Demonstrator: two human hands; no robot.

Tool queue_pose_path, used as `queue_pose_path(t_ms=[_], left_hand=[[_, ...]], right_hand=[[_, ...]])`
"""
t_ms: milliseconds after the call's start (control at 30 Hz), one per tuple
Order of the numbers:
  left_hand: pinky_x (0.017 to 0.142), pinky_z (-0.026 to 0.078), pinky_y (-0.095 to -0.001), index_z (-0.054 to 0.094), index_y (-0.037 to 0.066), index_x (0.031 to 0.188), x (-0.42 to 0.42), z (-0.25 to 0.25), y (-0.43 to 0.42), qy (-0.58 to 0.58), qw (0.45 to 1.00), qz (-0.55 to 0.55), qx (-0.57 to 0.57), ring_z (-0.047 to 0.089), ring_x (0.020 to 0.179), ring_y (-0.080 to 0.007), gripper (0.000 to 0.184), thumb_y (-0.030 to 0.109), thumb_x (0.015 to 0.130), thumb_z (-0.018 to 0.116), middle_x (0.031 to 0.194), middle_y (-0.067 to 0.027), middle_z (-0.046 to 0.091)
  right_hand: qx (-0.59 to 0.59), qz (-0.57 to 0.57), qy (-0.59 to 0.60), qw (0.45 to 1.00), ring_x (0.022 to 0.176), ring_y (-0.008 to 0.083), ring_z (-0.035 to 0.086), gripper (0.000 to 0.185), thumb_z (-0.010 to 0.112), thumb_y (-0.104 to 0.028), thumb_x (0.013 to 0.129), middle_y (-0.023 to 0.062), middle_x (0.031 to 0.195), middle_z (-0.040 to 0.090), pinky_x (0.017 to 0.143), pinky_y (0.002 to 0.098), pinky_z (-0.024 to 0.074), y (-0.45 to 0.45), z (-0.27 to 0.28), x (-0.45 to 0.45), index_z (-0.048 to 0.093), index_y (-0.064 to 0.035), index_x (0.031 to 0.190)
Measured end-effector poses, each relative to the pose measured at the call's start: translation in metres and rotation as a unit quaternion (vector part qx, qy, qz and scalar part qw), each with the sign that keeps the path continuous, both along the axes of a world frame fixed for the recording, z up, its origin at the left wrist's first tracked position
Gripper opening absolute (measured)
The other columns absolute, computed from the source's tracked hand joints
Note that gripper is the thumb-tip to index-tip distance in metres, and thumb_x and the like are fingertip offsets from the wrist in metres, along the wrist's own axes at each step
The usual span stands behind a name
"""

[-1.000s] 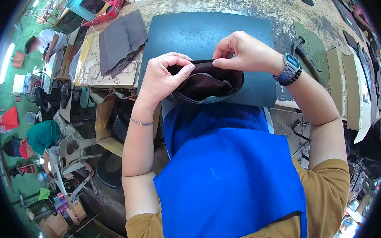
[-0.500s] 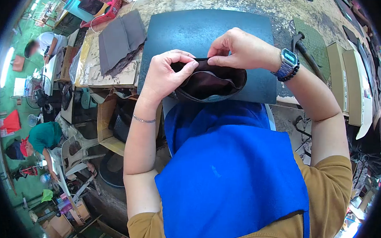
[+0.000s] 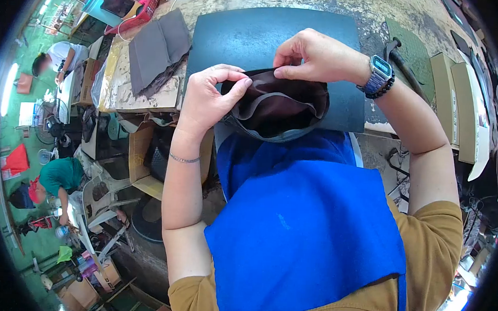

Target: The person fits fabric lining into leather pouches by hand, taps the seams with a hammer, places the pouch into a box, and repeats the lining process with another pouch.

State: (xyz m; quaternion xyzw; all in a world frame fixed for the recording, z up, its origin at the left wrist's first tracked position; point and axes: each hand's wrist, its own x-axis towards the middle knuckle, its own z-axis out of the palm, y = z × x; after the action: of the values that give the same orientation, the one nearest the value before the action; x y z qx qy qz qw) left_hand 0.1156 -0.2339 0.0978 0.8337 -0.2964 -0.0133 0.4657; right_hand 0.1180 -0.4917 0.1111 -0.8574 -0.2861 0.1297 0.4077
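A dark pouch (image 3: 287, 114) with a brown lining and an inner pocket flap faces me with its mouth wide. It rests at the near edge of a smooth dark board (image 3: 237, 35). My left hand (image 3: 210, 95) pinches the rim at the far left, thumb and fingers closed on it. On the far rim, near the middle, my right hand (image 3: 320, 58) grips the edge between thumb and curled fingers. The bottom of the pouch is lost in shadow.
Folded dark sheets (image 3: 159, 51) lie left of the board. A hammer (image 3: 403, 65) lies on a green mat (image 3: 418, 43) to the right, beside long cardboard boxes (image 3: 448, 100). An open carton (image 3: 143, 153) stands below the table. Two people work at the far left.
My hands have moved slightly apart along the rim, and the pouch's mouth gapes wider, showing more lining. My left hand has shifted a little left.
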Motion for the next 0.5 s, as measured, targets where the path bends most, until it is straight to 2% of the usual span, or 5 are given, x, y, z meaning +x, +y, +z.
queue_pose_path(t_ms=[267, 367, 500], left_hand=[[0.079, 0.054, -0.0287, 0.074, -0.001, 0.085, -0.004, 0.007, -0.005, -0.067, 0.998, -0.009, 0.020, 0.070, 0.083, -0.0202, 0.010, 0.007, 0.080, 0.075, 0.089, -0.0132, 0.073], [0.084, 0.052, -0.0296, 0.074, -0.001, 0.086, -0.003, 0.005, 0.001, -0.026, 1.000, 0.001, 0.016, 0.069, 0.089, -0.0179, 0.011, 0.008, 0.080, 0.078, 0.093, -0.0120, 0.073], [0.083, 0.052, -0.0287, 0.073, -0.001, 0.083, -0.003, 0.002, -0.001, -0.008, 1.000, 0.017, 0.007, 0.069, 0.087, -0.0169, 0.010, 0.007, 0.079, 0.078, 0.092, -0.0111, 0.073]], right_hand=[[0.025, -0.005, 0.026, 0.999, 0.067, 0.0094, 0.062, 0.023, 0.070, -0.021, 0.089, 0.0047, 0.073, 0.068, 0.064, 0.0259, 0.0513, 0.004, -0.006, 0.007, 0.070, 0.0019, 0.091], [0.040, -0.001, 0.030, 0.999, 0.068, 0.0093, 0.063, 0.024, 0.071, -0.022, 0.089, 0.0045, 0.074, 0.069, 0.064, 0.0254, 0.0514, 0.003, -0.010, 0.007, 0.071, 0.0017, 0.092], [0.041, -0.010, 0.052, 0.998, 0.069, 0.0091, 0.063, 0.025, 0.071, -0.023, 0.089, 0.0043, 0.075, 0.069, 0.064, 0.0250, 0.0515, 0.008, -0.007, 0.005, 0.071, 0.0014, 0.092]])
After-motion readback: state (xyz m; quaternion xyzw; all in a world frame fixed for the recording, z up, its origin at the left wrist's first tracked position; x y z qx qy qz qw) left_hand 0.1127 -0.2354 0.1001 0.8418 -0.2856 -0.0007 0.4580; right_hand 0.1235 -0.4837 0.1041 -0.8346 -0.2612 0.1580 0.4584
